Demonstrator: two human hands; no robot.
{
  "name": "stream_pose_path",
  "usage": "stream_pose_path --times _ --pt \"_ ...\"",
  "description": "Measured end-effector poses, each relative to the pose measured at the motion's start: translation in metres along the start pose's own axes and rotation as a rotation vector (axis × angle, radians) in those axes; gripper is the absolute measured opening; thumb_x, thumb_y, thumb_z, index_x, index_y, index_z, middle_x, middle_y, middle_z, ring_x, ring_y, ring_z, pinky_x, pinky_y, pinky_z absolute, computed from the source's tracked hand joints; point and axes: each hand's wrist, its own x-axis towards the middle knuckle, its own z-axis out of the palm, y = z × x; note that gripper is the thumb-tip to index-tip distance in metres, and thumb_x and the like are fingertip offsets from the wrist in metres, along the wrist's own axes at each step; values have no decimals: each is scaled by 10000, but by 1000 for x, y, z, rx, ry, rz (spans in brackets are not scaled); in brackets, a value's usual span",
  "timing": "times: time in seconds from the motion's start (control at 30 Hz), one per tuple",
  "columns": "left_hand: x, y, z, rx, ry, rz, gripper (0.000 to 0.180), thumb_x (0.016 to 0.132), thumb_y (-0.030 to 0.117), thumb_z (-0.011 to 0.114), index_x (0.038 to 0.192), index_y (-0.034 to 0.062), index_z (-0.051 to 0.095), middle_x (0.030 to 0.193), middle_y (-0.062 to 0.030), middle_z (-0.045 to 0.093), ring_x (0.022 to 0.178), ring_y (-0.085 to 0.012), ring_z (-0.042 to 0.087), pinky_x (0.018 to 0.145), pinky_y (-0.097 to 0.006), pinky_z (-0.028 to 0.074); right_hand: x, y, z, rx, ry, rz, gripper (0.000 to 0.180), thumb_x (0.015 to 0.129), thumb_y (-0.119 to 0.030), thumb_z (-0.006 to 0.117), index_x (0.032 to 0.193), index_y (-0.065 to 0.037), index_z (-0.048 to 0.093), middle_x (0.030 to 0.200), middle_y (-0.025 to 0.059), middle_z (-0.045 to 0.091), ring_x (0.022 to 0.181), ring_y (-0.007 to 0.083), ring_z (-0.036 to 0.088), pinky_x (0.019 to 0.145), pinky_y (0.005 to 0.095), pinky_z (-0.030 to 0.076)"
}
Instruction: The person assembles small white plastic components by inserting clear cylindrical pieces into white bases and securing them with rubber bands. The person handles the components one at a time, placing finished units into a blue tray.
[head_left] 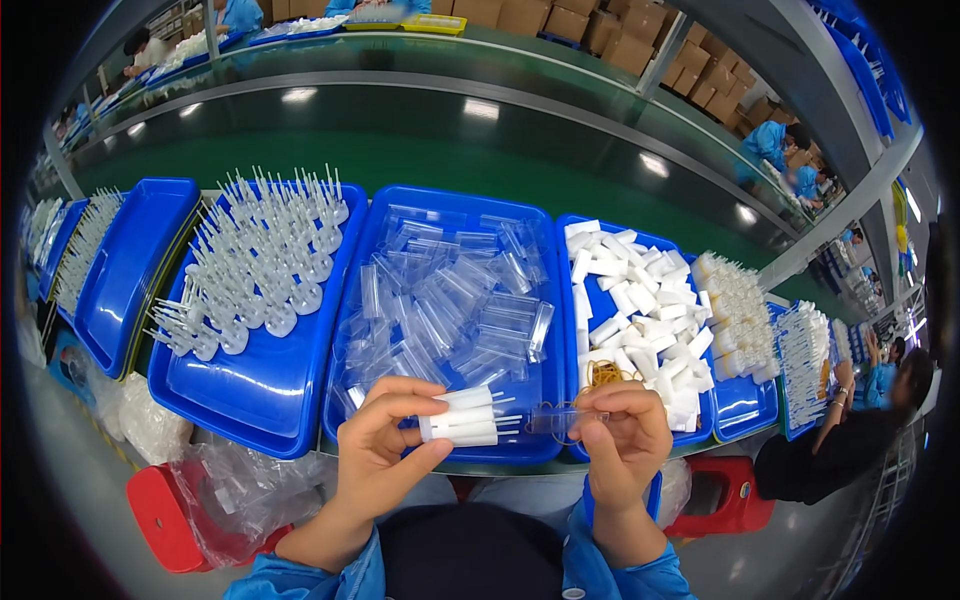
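The white tubes (462, 418) are held in a bundle above the near rim of the middle tray (465, 194), their thin stems pointing right. The left hand (385, 440) is closed around them, thumb below and fingers above. The right hand (627, 440) pinches a clear sleeve (552, 420) between thumb and fingers, just beside the stem tips; contact cannot be determined. More clear pieces (440, 300) fill the middle tray. The right-hand tray (601, 304) contains white pieces (640, 290) and tan bands (605, 373). The left-hand tray (250, 395) carries upright translucent stemmed parts (265, 260). Beyond lies a green surface (380, 150).
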Motion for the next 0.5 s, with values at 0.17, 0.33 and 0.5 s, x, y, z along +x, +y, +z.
stream_pose_path --times 0.17,0.33,0.5 --pt "-2 -2 0 -5 -9 3 314 809 -119 683 1111 -61 619 1240 -182 483 1145 -261 582 954 -381 571 -4 2 10 59 -7 93 218 858 64 646 1056 65 555 1040 202 609 765 147 632 782 271 496" --pt "-3 -5 0 -7 -4 -5 320 808 -116 690 1116 -63 620 1238 -185 484 1150 -264 581 959 -384 570 -8 4 14 41 -17 115 227 853 68 653 1061 68 562 1040 201 611 778 138 634 805 269 489" --pt "-3 -6 0 3 -2 2 327 806 -126 686 1120 -61 619 1240 -186 485 1152 -267 582 959 -386 571 -9 5 16 49 -10 108 243 839 71 668 1060 67 567 1034 200 617 787 135 631 806 272 491"
